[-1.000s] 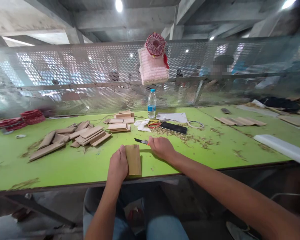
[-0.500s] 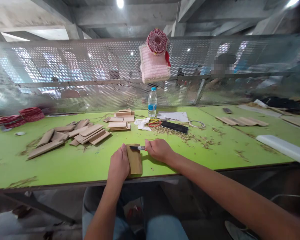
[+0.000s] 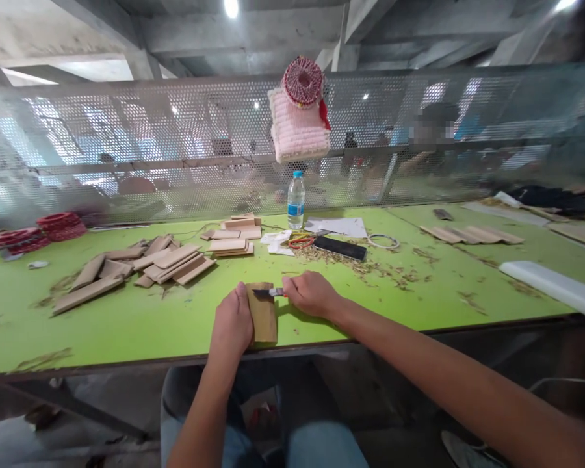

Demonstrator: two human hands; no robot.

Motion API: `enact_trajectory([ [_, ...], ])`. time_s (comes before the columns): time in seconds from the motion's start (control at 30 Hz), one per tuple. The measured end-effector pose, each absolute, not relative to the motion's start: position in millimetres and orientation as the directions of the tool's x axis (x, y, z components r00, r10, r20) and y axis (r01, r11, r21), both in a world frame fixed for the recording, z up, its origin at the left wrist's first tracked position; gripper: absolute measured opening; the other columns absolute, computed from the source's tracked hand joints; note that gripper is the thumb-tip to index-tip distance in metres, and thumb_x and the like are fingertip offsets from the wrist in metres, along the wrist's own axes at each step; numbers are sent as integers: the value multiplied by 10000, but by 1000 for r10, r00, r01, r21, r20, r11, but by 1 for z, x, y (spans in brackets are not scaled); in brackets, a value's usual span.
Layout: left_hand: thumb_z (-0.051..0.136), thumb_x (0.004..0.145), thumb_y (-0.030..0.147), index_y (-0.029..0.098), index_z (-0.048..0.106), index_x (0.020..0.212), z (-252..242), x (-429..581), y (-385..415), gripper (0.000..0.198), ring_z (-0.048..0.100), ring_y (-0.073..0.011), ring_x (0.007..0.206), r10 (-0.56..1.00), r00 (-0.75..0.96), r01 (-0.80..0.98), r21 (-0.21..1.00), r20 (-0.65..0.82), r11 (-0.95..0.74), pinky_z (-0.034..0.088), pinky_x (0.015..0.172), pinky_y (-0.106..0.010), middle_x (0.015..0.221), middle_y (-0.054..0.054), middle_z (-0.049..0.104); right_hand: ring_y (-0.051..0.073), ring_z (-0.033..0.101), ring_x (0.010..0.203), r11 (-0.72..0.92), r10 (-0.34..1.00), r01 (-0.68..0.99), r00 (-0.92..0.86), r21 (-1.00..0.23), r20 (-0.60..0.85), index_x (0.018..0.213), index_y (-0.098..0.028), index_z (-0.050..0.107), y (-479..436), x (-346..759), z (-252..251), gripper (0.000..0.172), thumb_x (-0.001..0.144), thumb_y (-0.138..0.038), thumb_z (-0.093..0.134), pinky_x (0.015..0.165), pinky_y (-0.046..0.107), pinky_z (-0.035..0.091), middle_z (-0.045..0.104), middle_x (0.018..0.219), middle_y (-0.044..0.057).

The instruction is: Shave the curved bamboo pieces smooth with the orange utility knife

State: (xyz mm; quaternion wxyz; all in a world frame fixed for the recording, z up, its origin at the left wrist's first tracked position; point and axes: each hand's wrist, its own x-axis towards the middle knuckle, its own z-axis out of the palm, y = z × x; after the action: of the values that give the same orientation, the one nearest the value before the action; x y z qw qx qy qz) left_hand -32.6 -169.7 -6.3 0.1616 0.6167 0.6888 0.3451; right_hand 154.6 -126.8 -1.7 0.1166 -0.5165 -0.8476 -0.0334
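Note:
My left hand (image 3: 233, 320) is closed on the left edge of a flat tan wooden piece (image 3: 264, 322), which lies at the front edge of the green table. In my right hand (image 3: 311, 294) is a utility knife (image 3: 276, 292), gripped by its handle with the dark blade (image 3: 262, 294) pointing left. The blade lies across the upper part of the piece. Most of the knife's handle is hidden inside my fingers.
Similar pieces lie in a loose pile (image 3: 170, 261) at left and a small stack (image 3: 231, 246) behind. A water bottle (image 3: 296, 200), a phone (image 3: 340, 247) and shavings (image 3: 394, 276) are beyond my hands. A white bar (image 3: 553, 289) sits at right; a perforated screen (image 3: 199, 130) stands behind.
The knife blade has moved slightly down the wooden piece, toward me. My left hand keeps its hold in nearly the same place.

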Motion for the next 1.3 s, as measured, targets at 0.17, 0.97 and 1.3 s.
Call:
enact_trajectory([
  [0.17, 238, 1028, 391, 233, 453, 655, -5, -33, -172, 459, 560, -214, 642, 957, -201, 750, 662, 211, 11, 325, 601, -301, 690, -83, 632, 180, 650, 664, 465, 866, 884, -441, -53, 234, 788, -169, 712, -129, 153, -1, 534, 1041, -340, 274, 596, 281, 312, 730, 728, 102],
  [0.97, 216, 1020, 455, 232, 455, 663, -10, -37, -172, 484, 545, -211, 643, 959, -152, 709, 702, 241, -65, 350, 617, -308, 688, -68, 620, 166, 642, 642, 482, 859, 871, -448, -92, 249, 737, -178, 723, -126, 157, -4, 548, 1038, -364, 305, 599, 274, 324, 739, 716, 79],
  [1.3, 237, 1005, 434, 245, 422, 630, -3, -37, -177, 458, 543, -228, 648, 970, -123, 735, 676, 210, -53, 345, 629, -327, 662, -79, 609, 208, 667, 721, 363, 911, 929, -336, -77, 240, 910, -130, 721, -122, 154, -6, 561, 1056, -327, 217, 644, 277, 396, 744, 809, 139],
])
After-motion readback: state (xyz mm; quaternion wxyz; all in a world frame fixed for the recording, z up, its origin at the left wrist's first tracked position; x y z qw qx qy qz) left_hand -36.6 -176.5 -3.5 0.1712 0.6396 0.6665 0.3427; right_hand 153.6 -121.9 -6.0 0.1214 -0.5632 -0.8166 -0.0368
